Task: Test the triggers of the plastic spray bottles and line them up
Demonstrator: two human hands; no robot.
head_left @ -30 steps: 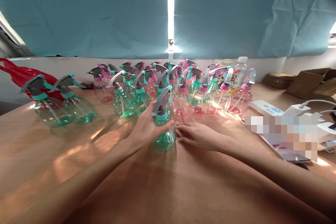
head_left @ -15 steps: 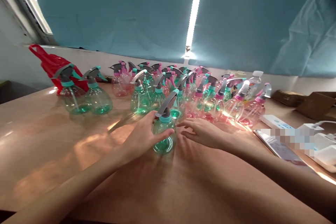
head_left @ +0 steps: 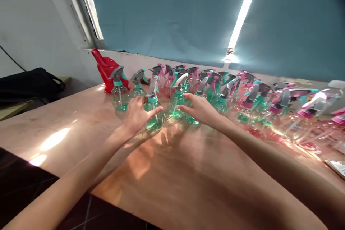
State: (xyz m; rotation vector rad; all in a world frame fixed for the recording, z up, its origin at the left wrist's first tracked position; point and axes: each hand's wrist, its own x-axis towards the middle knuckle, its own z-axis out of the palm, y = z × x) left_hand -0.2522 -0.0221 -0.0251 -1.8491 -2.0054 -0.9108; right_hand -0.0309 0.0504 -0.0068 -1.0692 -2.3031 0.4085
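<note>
Bottles (head_left: 247, 104) crowd the right hand (head_left: 202, 110), fingers parted, while the left hand (head_left: 137, 115) grasps a green sprayer (head_left: 155, 122).

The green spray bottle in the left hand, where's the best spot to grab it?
I'd hold the green spray bottle by its round body, below the teal collar, coming from the left, thumb in front, as the left hand does. The body is wide and rounded, the spray head above narrower, and another green bottle stands to its right.

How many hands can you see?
2: the left hand grips a green spray bottle; the right hand is open beside another green bottle, though whether they touch is unclear.
</note>
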